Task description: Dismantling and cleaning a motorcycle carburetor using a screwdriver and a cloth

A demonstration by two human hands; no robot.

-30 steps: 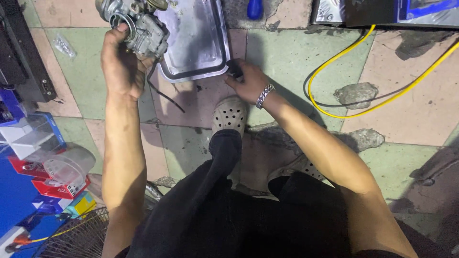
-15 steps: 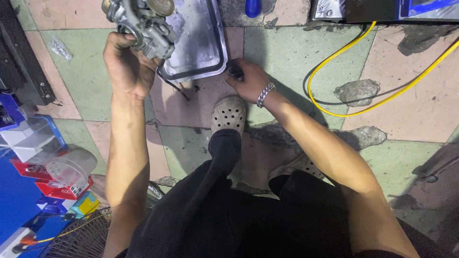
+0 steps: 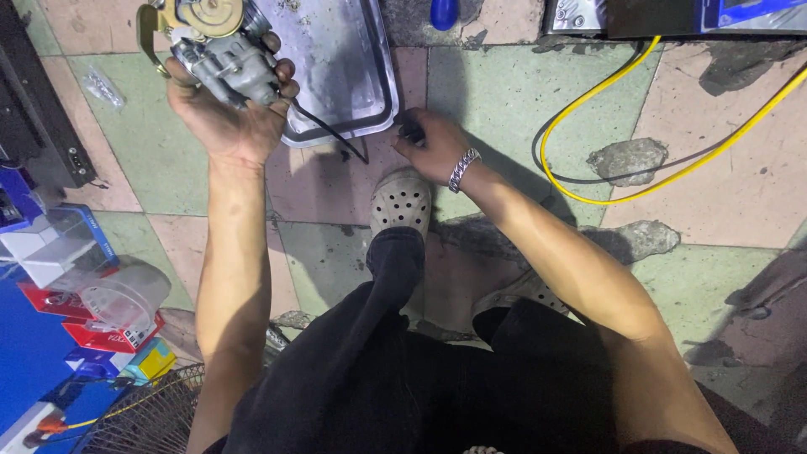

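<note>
My left hand [image 3: 229, 118] is raised and grips a grey metal carburettor [image 3: 220, 42] with a brass-coloured round cap; a thin black hose hangs from it toward the floor. Just behind it lies a shiny metal tray [image 3: 353, 59] on the tiled floor. My right hand [image 3: 433, 145], with a silver bracelet at the wrist, is down on the floor by the tray's near right corner, fingers closed around a small dark object [image 3: 411, 131] that is mostly hidden.
A yellow hose [image 3: 588, 109] loops over the tiles at right. A blue handle [image 3: 444, 12] lies beyond the tray. Boxes and clear plastic packaging [image 3: 76, 286] crowd the left edge, with a wire fan guard [image 3: 143, 420] below. My foot in a perforated clog [image 3: 401, 202] is planted in the centre.
My left hand has turned the carburettor so its round brass cap faces up. My right hand has stayed at the tray's corner on the small dark object.
</note>
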